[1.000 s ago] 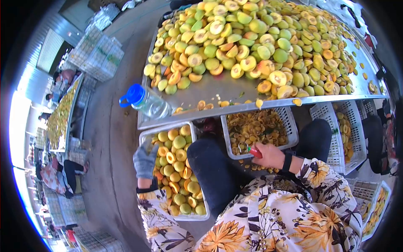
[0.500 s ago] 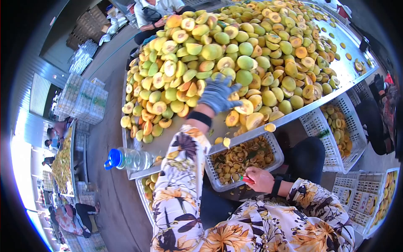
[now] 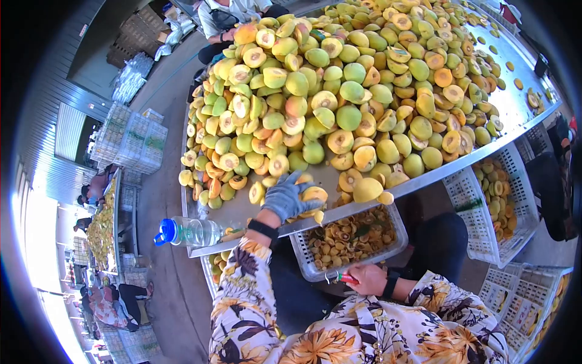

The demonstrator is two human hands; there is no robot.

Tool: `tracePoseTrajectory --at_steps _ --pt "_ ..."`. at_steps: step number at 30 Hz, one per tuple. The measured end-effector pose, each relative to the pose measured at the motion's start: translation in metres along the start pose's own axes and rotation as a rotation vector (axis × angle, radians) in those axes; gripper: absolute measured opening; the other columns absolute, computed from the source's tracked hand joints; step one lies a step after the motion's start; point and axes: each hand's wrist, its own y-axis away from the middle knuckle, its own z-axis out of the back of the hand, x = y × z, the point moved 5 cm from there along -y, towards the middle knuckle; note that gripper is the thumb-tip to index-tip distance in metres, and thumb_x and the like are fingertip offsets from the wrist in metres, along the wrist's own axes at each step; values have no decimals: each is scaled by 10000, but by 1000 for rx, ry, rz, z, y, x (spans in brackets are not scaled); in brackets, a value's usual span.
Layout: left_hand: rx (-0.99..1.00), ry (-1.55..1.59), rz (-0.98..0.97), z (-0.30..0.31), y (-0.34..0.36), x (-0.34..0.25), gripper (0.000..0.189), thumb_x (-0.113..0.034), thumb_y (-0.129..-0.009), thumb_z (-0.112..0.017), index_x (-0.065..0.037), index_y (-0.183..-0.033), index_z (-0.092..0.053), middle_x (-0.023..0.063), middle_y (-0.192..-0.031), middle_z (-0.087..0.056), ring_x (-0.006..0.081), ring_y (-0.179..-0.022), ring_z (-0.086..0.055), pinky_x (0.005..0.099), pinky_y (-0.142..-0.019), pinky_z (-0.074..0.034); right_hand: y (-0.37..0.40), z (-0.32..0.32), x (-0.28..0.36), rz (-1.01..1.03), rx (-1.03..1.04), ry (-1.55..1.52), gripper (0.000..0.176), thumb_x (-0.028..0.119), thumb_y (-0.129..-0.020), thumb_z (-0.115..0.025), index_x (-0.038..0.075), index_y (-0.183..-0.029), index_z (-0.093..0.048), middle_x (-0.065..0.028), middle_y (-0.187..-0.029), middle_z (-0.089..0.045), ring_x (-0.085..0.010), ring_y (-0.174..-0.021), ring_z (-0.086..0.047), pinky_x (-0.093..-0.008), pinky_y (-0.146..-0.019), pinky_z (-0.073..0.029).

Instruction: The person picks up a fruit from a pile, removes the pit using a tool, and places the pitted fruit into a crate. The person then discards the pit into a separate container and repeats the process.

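A large heap of yellow-green halved peaches [image 3: 348, 117] covers the metal table [image 3: 400, 189]. My left hand [image 3: 284, 199], in a grey glove, is near the table's front edge with its fingers curled round a peach half [image 3: 314, 194]. My bare right hand [image 3: 368, 279] is closed on the red handle of a small tool [image 3: 347, 278] with a curved metal end. That hand is just in front of a white plastic basket [image 3: 397, 250], which holds small pieces of cut fruit [image 3: 351, 239]. Part of the handle is hidden in my fist.
A clear bottle with a blue cap [image 3: 167, 232] lies at the table's left corner. White crates of fruit [image 3: 485, 236] stand to the right. Another person [image 3: 221, 18] sits across the table. Stacked crates [image 3: 130, 139] and other workers are further left.
My left hand has drawn back from the heap towards the table's front edge, now with a peach half. My right hand, still on the tool, has shifted slightly down.
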Motion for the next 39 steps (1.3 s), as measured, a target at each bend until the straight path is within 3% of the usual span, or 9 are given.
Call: tracePoseTrajectory --at_steps 3,6,7,12,19,25,30,34,39 --pt "40 176 154 55 4 19 666 -603 -640 -632 -163 -1135 -559 94 -1234 -478 251 -1128 -457 372 -961 -357 -4 -9 -2 -2 57 -32 241 218 -727 -594 74 -919 -567 -149 -790 -574 -313 -670 -578 -399 -602 -468" --pt "-604 234 107 122 -24 55 517 -434 -737 -643 -37 -1059 -570 144 -1110 -552 278 -1056 -502 331 -898 -404 -10 -11 -6 -41 121 -43 255 221 -697 -619 84 -911 -591 -116 -839 -592 -293 -725 -588 -379 -629 -472" --pt "-698 4 135 142 -38 70 714 -612 -690 -572 -84 -1168 -525 173 -1236 -453 299 -1162 -411 350 -959 -349 -12 -6 -4 -29 100 -60 240 223 -715 -603 82 -908 -578 -131 -823 -583 -305 -705 -584 -390 -620 -470" --pt "-471 351 396 153 -114 149 826 -534 -679 -642 -118 -1319 -327 184 -1285 -413 327 -1173 -409 371 -977 -337 -16 -2 -15 -52 3 -16 227 240 -725 -602 89 -892 -571 -122 -776 -583 -303 -668 -584 -388 -586 -472" --pt "-484 370 259 113 -101 144 746 -449 -711 -655 -107 -1303 -356 198 -1169 -513 313 -1085 -498 347 -911 -395 -22 4 -11 -30 8 -32 220 230 -720 -613 85 -882 -574 -116 -806 -592 -293 -688 -590 -377 -582 -474" --pt "-49 140 354 18 -42 83 767 -619 -715 -517 -122 -1286 -390 149 -1247 -462 362 -1144 -421 411 -991 -302 -13 -2 2 21 102 -58 219 232 -728 -595 103 -903 -570 -114 -831 -582 -293 -705 -587 -382 -611 -471" --pt "-126 3 213 20 -11 88 733 -599 -731 -518 -66 -1229 -453 151 -1214 -483 356 -1115 -437 412 -972 -326 -12 -5 -4 11 100 12 254 216 -707 -620 88 -921 -575 -112 -843 -592 -298 -719 -591 -386 -619 -479" --pt "-483 342 381 93 -7 142 694 -562 -718 -569 -110 -1233 -457 169 -1248 -445 356 -1167 -376 433 -960 -335 -14 -15 -7 11 218 38 262 234 -724 -599 92 -944 -579 -113 -852 -594 -294 -723 -593 -381 -629 -481" --pt "-216 107 707 63 -25 207 861 -592 -671 -604 -118 -1328 -313 171 -1331 -348 345 -1227 -328 398 -1005 -305 -16 -17 -13 37 151 55 246 248 -735 -591 97 -929 -593 -112 -822 -600 -293 -715 -594 -376 -628 -483"
